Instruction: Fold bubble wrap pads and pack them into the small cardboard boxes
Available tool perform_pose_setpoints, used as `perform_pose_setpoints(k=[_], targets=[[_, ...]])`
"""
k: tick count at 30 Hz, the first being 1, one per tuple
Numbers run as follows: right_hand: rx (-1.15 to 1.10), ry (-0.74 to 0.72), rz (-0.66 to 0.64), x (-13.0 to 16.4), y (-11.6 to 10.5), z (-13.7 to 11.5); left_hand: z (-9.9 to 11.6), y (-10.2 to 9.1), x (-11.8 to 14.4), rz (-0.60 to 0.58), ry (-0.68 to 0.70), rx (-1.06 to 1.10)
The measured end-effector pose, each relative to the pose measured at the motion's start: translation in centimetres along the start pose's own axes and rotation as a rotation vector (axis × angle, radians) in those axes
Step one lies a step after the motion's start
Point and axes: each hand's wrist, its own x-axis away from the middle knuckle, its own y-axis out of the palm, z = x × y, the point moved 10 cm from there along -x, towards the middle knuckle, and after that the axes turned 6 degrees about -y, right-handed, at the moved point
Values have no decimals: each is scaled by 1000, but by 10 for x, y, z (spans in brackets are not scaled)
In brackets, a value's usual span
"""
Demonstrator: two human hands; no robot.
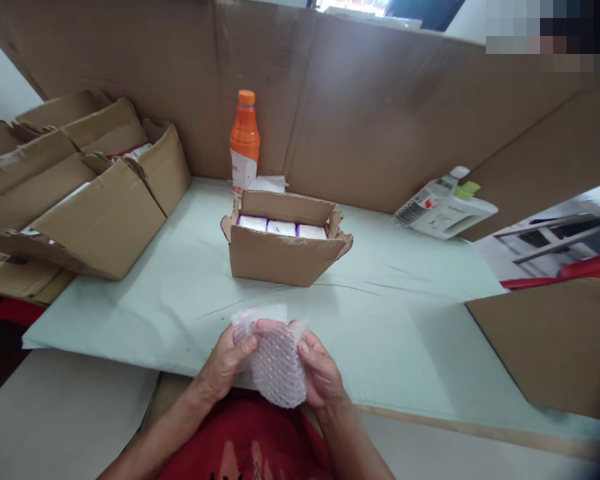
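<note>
Two bare hands meet near the bottom centre of the view, just above the near edge of a pale green table [405, 313]. The left hand [225, 367] and the right hand [323, 377] together grip one rounded bundle of bubble wrap [277, 367], fingers curled around its sides and thumbs pressed on its upper front; whatever is inside the wrap cannot be made out. Beyond the hands, in the middle of the table, stands one small open cardboard box [283, 257] with three white packets [281, 229] showing in a row at its top. Behind that box stands one orange bottle [245, 140] with an orange cap, upright against a tall cardboard wall [380, 113]. At the left edge of the table lie several larger open cartons [80, 193], their flaps spread. At the far right of the table one white plastic jug [445, 207] lies on its side, and nearer the viewer one flat cardboard sheet [555, 347] overhangs the right edge.
</note>
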Motion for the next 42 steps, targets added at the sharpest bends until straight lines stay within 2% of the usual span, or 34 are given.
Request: perform_pose_setpoints(k=[1, 3, 6, 8, 10, 12, 14, 16, 17, 19, 22, 24, 26, 29, 32, 34, 36, 37, 38, 39, 40, 42], targets=[[-23, 8, 10, 1, -1, 2, -4, -2, -2, 26, -38, 57], [-4, -29, 77, 4, -18, -9, -3, -13, -5, 99, -80, 112], [165, -160, 276, 18, -72, -51, 19, -49, -7, 248, -44, 23], [346, -241, 450, 31, -117, -82, 43, -78, -8, 350, 14, -155], [564, -292, 590, 42, -154, -104, 66, -98, -13, 419, 84, -420], [829, -292, 652, 45, -177, -112, 79, -104, -21, 449, 124, -749], [1135, -291, 689, 45, -186, -113, 84, -98, -30, 454, 168, -1082], [1410, -375, 761, 46, -183, -119, 90, -87, -35, 477, 254, -1327], [1502, -448, 802, 47, -177, -123, 94, -83, -36, 498, 302, -1383], [1561, -569, 814, 44, -163, -129, 104, -82, -39, 544, 345, -1346], [1453, -552, 618, 9, -145, -122, 113, -83, -54, 504, 325, -1061], [1351, -492, 470, -21, -132, -114, 117, -72, -71, 409, 332, -869], [1264, -445, 402, -47, -123, -109, 121, -57, -90, 346, 347, -742], [1180, -412, 473, -64, -126, -114, 126, -38, -116, 326, 381, -661], [1145, -391, 554, -58, -141, -124, 127, -25, -130, 281, 399, -682], [1148, -382, 560, -44, -148, -127, 129, -27, -120, 349, 427, -773], [1204, -422, 599, -22, -145, -129, 131, -29, -91, 447, 515, -939], [1247, -460, 616, -11, -138, -126, 128, -25, -73, 454, 582, -1041], [1294, -500, 603, -3, -126, -119, 121, -17, -55, 401, 650, -1149], [1340, -530, 529, 1, -108, -105, 108, -7, -39, 302, 712, -1250], [1380, -547, 393, -1, -86, -86, 91, 1, -25, 185, 746, -1341], [1446, -544, 29, -8, -40, -40, 58, 6, -5, 3, 764, -1472]])
